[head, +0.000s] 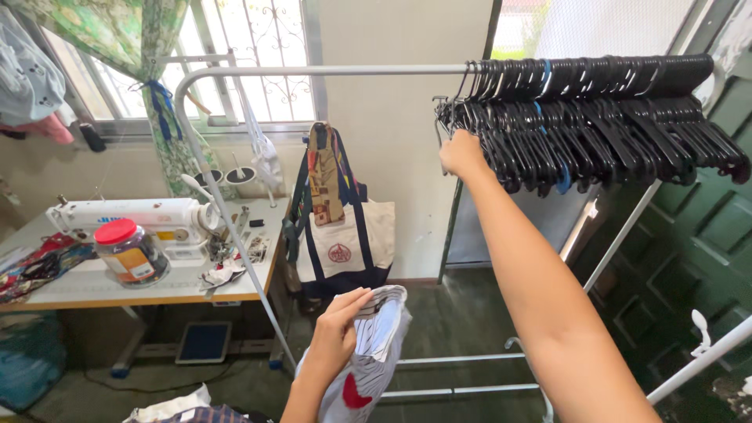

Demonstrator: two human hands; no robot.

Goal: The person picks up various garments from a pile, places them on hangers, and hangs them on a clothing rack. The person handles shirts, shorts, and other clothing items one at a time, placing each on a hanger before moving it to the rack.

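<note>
My right hand [462, 153] reaches up to the left end of a dense row of black plastic hangers [595, 117] on a grey metal clothes rail [329, 70], its fingers closed on the nearest hanger. My left hand [341, 329] is low in the middle, gripping a light striped garment [376, 352] with a red patch, which hangs down in front of me.
A white sewing machine [129, 218] and a red-lidded jar [129, 252] sit on a table [157, 290] at left. A tote bag [345, 235] hangs on the rail's upright. Green curtain [133, 31] and barred window behind. A green door [697, 243] stands at right. More cloth [180, 409] lies below.
</note>
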